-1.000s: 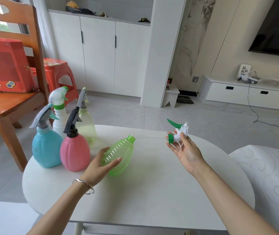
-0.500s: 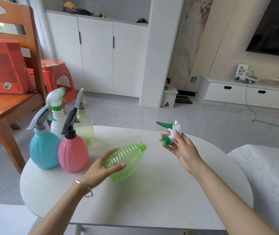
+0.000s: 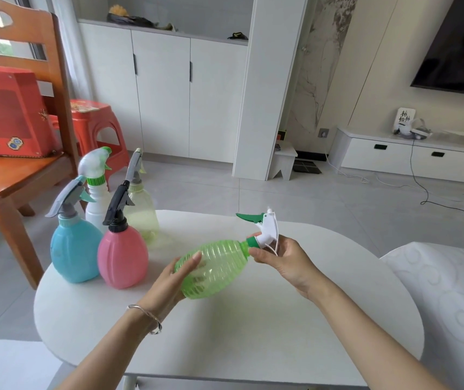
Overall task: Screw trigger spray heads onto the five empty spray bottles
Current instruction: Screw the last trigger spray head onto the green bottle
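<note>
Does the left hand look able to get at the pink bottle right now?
Probably not yet: the left hand grips the green bottle, though the pink bottle stands close by, nothing between.

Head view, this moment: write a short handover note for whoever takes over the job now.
Left hand grips the ribbed translucent green plastic bottle, lying sideways over the round white table.
Right hand holds the white trigger spray head with green lever, its collar at the bottle's neck; thread engagement can't be told.
Done: blue bottle, pink bottle, white bottle and pale yellow bottle stand capped at the table's left.
Left: screw this fifth head tight, stand the bottle up.
</note>
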### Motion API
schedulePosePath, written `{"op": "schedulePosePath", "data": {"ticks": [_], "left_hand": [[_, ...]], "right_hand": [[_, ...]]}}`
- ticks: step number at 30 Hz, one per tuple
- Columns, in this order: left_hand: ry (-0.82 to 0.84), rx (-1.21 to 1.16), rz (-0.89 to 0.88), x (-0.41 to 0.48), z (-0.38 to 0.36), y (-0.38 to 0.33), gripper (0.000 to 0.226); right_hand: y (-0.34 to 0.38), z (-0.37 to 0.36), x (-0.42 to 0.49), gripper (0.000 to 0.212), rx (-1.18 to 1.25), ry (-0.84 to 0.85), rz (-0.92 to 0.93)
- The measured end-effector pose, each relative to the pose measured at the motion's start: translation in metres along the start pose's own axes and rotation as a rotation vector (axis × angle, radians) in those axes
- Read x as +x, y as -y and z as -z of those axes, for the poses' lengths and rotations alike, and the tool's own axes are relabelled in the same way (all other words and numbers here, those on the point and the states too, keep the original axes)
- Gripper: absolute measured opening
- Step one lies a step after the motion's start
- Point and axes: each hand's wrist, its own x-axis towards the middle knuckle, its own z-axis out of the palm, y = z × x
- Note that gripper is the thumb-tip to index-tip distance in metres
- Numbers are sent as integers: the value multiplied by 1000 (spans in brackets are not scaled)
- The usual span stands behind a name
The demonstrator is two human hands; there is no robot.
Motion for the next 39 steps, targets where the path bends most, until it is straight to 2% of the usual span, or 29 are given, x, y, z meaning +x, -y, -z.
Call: {"op": "schedulePosePath", "data": {"ticks": [3,5,7,8,11,12,14,17,18,21,22,25,26,30,32,35,39], "left_hand": [[37,-67,173,-1,-3,-2,62],[83,-15,240,-1,1,-2,61],[98,14,171,1,3,-2,60],[88,-6,103,0,4,-3,62],[88,3,-54,1,5,-4,101],[119,9,-69,0,3,-4,103],[171,-20,-4,0,0,-4,86],[158,-80,69,3,1,-5,55],[146,-97,29,3,2,-6,57],[160,-71,-26,3,6,-9,97],[174,-67,-2,2,5,-9,96],[182,-104,148,0,2,-12,68],[174,-83,140,1,4,-10,67],[162,-18,-63,0,7,-11,91],[178,-42,-38,0,6,-11,85],[170,-92,108,-4,0,-13,69],[70,-60,-92,-2,0,-9,88]], "right_hand": [[1,-2,2,24,-24,4,37],[1,-4,4,22,-39,9,31],[-2,-5,6,24,-37,-18,15],[-3,-5,8,26,-15,-53,-2],[-5,-7,12,20,57,-131,-28],[-6,-8,12,18,61,-141,-29],[-8,-11,14,20,63,-161,-35],[-9,-11,14,27,66,-180,-57],[-9,-10,14,24,80,-182,-66],[-7,-8,13,12,145,-195,-80],[-8,-8,13,11,154,-195,-79],[-8,-8,12,11,153,-177,-82],[-8,-8,11,13,160,-175,-84],[-4,-3,12,18,245,-182,-104],[-2,-3,11,17,249,-161,-104],[-4,-9,9,21,177,-126,-109],[-1,-13,8,18,261,-147,-102]]}}
